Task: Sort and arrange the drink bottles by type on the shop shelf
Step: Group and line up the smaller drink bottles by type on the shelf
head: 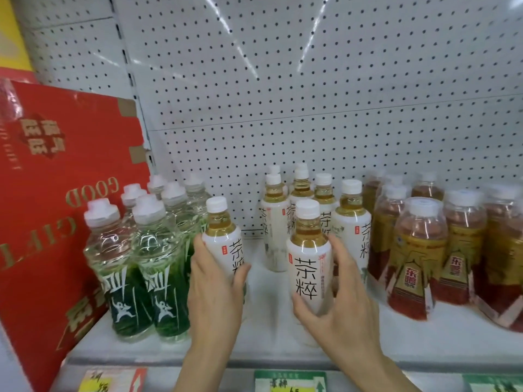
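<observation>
Nearest, along the white metal shelf's front edge (175,360), run paper price tags (288,381), cropped and blurred beyond reading. Just above, each hand wraps one white-labelled plastic tea bottle with amber liquid and a white cap: the left hand (215,290) curls round the left tea bottle (223,236), which stands touching the green-labelled clear bottles (147,273), while the right hand (336,301) grips the right tea bottle (307,258) in front of the tea group (325,205) clustered toward the back. To the right stand the red-and-gold labelled bottles (418,261), and at far left a red cardboard gift box (56,193) leans upside down against the white pegboard back wall (311,94).

The risk, as I judge it, lies in the crowding: sliding the left tea bottle sideways could nudge the green-labelled clear bottles, and pushing the right one back could topple the tall, narrow ones behind it.

Both bottle bases are hidden by the hands, so whether they rest on the shelf or are lifted cannot be told. The rearmost bottles are mostly covered, and the rightmost bottles are cut off by the frame.
</observation>
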Demonstrator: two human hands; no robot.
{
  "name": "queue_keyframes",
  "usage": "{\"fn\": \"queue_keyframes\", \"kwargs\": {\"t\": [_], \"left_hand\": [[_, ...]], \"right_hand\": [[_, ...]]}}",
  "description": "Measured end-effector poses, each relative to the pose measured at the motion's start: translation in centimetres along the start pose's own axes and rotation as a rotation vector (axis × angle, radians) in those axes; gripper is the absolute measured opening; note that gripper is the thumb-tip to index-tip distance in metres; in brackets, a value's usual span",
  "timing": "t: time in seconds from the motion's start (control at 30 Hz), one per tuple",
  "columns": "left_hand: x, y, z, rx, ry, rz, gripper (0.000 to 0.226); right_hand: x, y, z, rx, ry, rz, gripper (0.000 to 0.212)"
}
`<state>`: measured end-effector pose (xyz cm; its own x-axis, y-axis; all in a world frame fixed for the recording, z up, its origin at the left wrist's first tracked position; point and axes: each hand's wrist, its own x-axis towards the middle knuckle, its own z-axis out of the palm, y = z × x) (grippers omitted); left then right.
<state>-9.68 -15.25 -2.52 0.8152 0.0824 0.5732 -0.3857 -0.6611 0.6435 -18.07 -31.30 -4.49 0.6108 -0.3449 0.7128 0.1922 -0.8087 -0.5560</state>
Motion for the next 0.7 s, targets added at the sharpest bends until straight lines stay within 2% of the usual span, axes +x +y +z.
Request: {"fn": "queue_keyframes", "kwargs": {"t": [0.2,0.43,0.57,0.63,0.7], "left_hand": [[1.9,0.9,2.9,-0.023,-0.017,-0.050,0.101],[3.3,1.2,5.1,-0.051,-0.002,-0.057,0.101],[2.3,2.1,4.2,-0.049,0.148,0.137,0.097],[3.4,3.6,2.8,-0.066,0.240,0.296,0.083],[6.0,5.5,1.4,-0.047,0.241,0.419,0.066]], "right_hand": [[-0.4,3.4,-5.7,-0.212,0.199,0.142,0.114],[-0.7,3.8,-7.5,-0.336,0.205,0.242,0.116],[-0.5,3.8,-7.6,-0.339,0.250,0.226,0.118],[-0.3,3.5,-8.1,-0.317,0.295,0.200,0.114],[0.8,2.5,-9.1,-0.268,0.352,0.097,0.101]]}}
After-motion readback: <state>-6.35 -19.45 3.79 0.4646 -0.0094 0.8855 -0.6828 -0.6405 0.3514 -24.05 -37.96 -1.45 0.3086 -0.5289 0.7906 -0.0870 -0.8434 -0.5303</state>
